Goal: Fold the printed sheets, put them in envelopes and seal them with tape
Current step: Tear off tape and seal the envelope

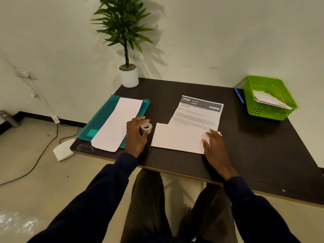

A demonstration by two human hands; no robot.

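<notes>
Envelope (177,137) under right hand (213,146); left hand (135,137) grips tape (146,127).

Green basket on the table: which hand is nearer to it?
Right. The right hand presses the folded sheet, below-left of the green basket; the left hand holds the tape roll farther left.

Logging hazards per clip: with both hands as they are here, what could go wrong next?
The left hand holds the tape roll, so only the right hand pins the white paper lying over the printed sheet; either may shift. The envelope on the teal folder lies near the table edge; a sleeve could sweep it off.
</notes>
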